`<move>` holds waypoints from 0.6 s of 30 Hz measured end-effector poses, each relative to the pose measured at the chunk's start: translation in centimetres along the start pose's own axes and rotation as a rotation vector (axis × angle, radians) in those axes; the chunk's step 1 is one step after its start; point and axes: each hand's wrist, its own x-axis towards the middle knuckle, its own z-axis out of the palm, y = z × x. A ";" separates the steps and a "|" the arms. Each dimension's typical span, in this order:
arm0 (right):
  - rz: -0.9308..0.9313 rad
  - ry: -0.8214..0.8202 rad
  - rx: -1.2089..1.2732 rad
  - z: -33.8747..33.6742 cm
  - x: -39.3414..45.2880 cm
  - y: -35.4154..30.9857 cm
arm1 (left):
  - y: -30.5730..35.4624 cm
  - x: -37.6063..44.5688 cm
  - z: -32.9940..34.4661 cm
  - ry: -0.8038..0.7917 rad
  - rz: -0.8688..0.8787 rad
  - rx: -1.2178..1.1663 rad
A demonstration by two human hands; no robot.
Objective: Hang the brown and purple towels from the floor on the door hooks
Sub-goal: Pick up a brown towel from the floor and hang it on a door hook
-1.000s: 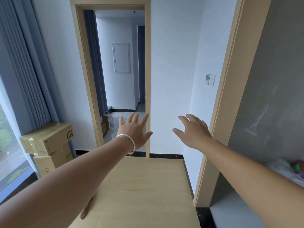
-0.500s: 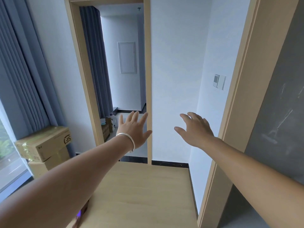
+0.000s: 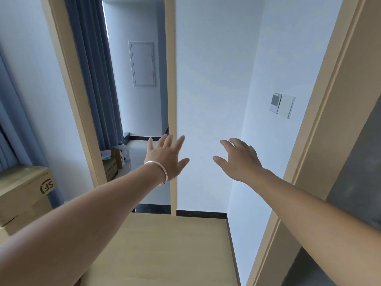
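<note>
both hands are spread wide and hold nothing: the left hand, with a bracelet at its wrist, and the right hand reach out above a wooden bench, toward a white wall. no towels show.

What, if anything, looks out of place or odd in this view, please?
Nothing looks spilled, askew or damaged. The one oddity: neither towel nor any door hook shows, and the left hand and right hand are both open and empty, raised before the white wall.
</note>
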 end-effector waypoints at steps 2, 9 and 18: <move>0.007 0.009 -0.012 0.6 3.4 0.0 | -1.2 3.3 1.2 0.015 0.007 -0.008; 0.034 0.008 -0.039 3.8 13.5 -0.1 | -5.3 13.1 6.0 0.019 0.012 -0.026; 0.019 -0.040 -0.022 8.9 22.7 0.8 | -8.3 20.5 12.0 -0.053 -0.025 -0.059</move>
